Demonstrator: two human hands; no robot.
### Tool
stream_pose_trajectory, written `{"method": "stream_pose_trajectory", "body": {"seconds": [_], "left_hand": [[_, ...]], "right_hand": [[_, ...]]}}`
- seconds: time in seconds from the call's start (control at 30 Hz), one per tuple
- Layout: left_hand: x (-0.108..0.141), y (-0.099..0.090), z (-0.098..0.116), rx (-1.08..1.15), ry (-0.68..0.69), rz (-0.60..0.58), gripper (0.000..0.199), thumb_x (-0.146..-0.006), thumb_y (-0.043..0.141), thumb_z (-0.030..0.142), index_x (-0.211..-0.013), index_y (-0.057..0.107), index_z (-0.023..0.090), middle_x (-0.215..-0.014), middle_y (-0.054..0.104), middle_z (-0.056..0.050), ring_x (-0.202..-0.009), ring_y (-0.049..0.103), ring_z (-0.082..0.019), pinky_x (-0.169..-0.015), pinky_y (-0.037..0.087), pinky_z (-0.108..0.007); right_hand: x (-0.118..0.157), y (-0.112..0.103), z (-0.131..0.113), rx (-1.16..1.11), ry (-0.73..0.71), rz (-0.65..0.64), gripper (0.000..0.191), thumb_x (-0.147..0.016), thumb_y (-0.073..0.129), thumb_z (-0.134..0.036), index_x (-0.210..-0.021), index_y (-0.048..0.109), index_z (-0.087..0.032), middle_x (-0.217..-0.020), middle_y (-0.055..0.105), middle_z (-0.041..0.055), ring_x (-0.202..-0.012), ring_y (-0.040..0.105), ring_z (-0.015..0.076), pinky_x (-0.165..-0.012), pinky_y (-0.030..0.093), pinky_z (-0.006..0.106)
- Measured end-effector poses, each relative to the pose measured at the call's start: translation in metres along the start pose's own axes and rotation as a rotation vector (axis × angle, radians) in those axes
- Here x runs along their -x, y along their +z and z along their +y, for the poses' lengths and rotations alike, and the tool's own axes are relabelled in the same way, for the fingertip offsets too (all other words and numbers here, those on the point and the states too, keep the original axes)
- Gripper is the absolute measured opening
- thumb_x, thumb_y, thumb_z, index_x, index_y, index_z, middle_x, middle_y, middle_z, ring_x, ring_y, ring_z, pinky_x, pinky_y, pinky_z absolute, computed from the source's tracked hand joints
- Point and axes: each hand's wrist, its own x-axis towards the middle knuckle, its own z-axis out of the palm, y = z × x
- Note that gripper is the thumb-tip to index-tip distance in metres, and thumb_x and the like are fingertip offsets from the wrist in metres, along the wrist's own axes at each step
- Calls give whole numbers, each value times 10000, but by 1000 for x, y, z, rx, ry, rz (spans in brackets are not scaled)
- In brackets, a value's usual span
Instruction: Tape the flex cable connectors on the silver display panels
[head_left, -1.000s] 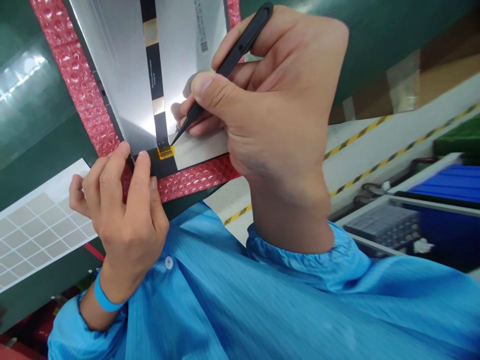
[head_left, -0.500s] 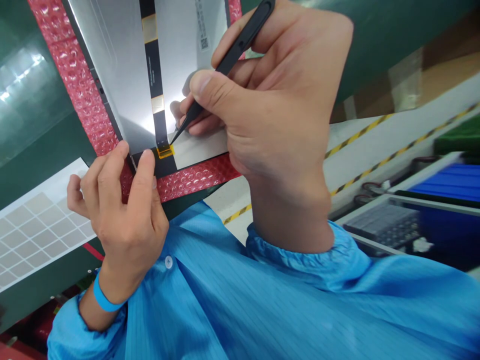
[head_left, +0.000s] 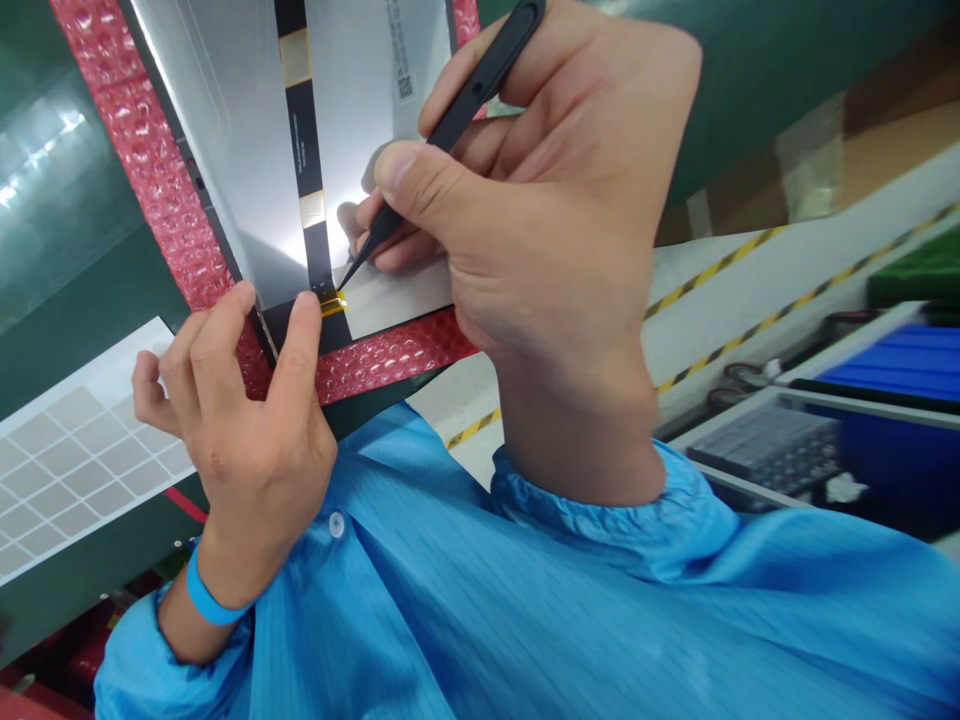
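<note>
My right hand (head_left: 540, 220) grips black tweezers (head_left: 457, 115), their points down at a small amber tape (head_left: 332, 303). That tape lies at the lower end of a black flex cable (head_left: 306, 140), which runs down the middle of a silvery flat panel (head_left: 240, 130) with a dark frame. My left hand (head_left: 247, 410) has its fingers spread at the panel's lower left corner. Its index fingertip presses beside the tape and covers part of it; another fingertip touches the panel's edge. Nothing shows in its grasp.
Pink bubble wrap (head_left: 150, 170) lies under the panel on a green table (head_left: 97, 270). To the left is a white sheet with grey squares (head_left: 82, 440). Beyond the table's right edge are a floor with yellow-black stripes (head_left: 720, 270) and a blue bin (head_left: 900, 370).
My left index finger has shifted slightly right and up, onto the left part of the amber tape. The tweezers stay at almost the same spot beside it.
</note>
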Motion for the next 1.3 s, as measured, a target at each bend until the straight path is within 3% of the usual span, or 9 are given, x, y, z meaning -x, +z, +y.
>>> {"method": "stream_pose_trajectory", "body": {"seconds": [0.27, 0.5, 0.63, 0.73, 0.9, 1.1, 1.2, 1.3], "left_hand": [[-2, -1, 2, -20, -19, -24, 376, -1107, 522, 263, -1368, 769, 374, -1522, 673, -101, -1462, 589, -377, -1232, 329, -790], [-1, -2, 0, -14, 4, -67, 422, -1101, 529, 251, -1420, 722, 448, -1577, 635, -83, -1508, 540, -395, -1264, 190, -812], [0, 0, -1, 38, 17, -52, 393, -1077, 591, 236, -1397, 731, 417, -1575, 645, -65, -1532, 517, -413, -1288, 62, -799], [1, 1, -3, 18, 74, -44, 428, -1061, 597, 185, -1425, 702, 385, -1568, 655, -66, -1527, 527, -405, -1278, 67, -807], [-1, -4, -4, -41, 123, -144, 556, -1042, 574, 136, -1531, 630, 393, -1576, 631, -127, -1515, 525, -433, -1252, 40, -855], [-9, -12, -3, -27, 107, -283, 645, -1014, 659, 152, -1565, 591, 482, -1633, 545, -91, -1620, 395, -421, -1348, 70, -776], [-11, -15, -7, -31, 138, -310, 627, -1043, 644, 183, -1589, 565, 480, -1630, 527, -108, -1622, 390, -436, -1335, 74, -810], [-11, -17, -12, -36, 157, -291, 598, -1041, 663, 193, -1564, 597, 476, -1610, 549, -105, -1602, 407, -470, -1296, 30, -860]], "right_hand": [[1, 0, 0, -6, -17, -7, 335, -976, 717, -54, -860, 504, -285, -725, 566, -49, -664, 702, 151, -548, 601, 288], [5, 5, 5, -3, -96, 48, 328, -956, 697, -27, -874, 504, -279, -780, 500, -37, -700, 691, 153, -536, 574, 279], [8, 5, 1, 0, -118, 76, 322, -944, 694, -36, -867, 498, -280, -826, 488, -35, -690, 675, 153, -539, 564, 306], [8, 7, 1, -12, -99, 71, 343, -946, 702, -63, -867, 467, -300, -787, 468, -48, -652, 655, 161, -563, 573, 338], [6, 16, 9, -86, -176, 221, 327, -942, 624, -23, -879, 466, -303, -797, 484, -41, -666, 662, 177, -511, 515, 358], [9, 10, 11, -40, -123, 157, 266, -966, 655, -125, -867, 508, -323, -842, 580, -24, -758, 714, 206, -567, 578, 349], [7, 6, 14, -22, -116, 168, 244, -972, 667, -159, -858, 527, -322, -850, 626, -13, -809, 747, 242, -574, 598, 374], [3, 7, 24, -39, -182, 216, 221, -964, 653, -127, -895, 547, -308, -812, 615, -22, -745, 739, 233, -510, 569, 361]]}}
